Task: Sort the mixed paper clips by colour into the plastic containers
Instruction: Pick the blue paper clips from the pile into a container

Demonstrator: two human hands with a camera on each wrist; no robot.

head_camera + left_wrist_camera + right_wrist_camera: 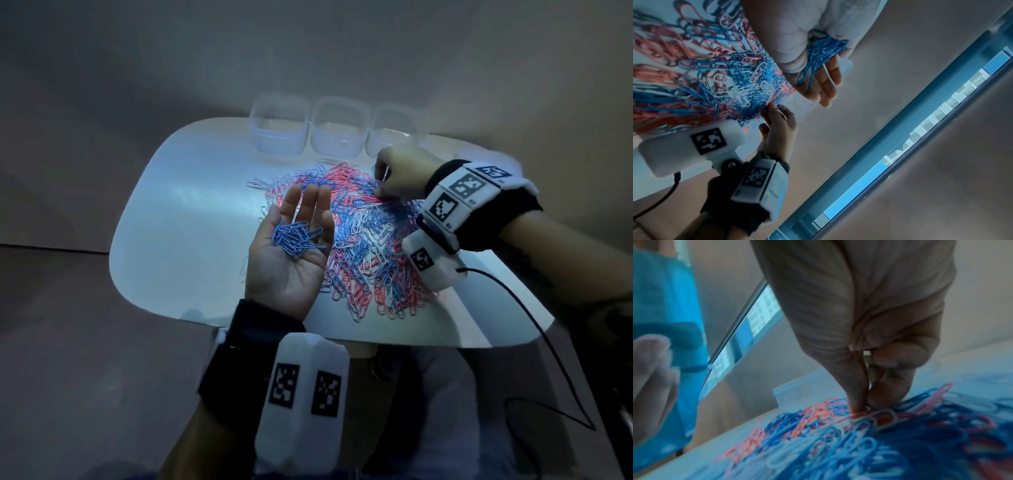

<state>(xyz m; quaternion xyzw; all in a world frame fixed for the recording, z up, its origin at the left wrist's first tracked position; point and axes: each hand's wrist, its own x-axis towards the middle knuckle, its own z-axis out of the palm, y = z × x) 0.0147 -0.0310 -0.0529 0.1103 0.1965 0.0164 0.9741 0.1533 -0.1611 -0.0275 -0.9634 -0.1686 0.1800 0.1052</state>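
A mixed pile of blue, pink and white paper clips (363, 246) covers the middle and right of the white table (178, 205). My left hand (294, 219) hovers palm up over the pile's left edge, fingers straight, carrying a bunch of blue clips (296, 236); the same bunch of blue clips (822, 52) shows in the left wrist view. My right hand (383, 186) reaches into the pile's far right side, and its thumb and forefinger (863, 404) pinch a clip whose colour I cannot tell. Three clear plastic containers (278, 132) (339, 132) (390, 135) stand in a row behind the pile and look empty.
A black cable (534, 325) runs from the right wrist camera off the table's front right edge. Bare table surface lies left of the pile. The room around the table is dim, with a window strip (900, 154) showing in the wrist views.
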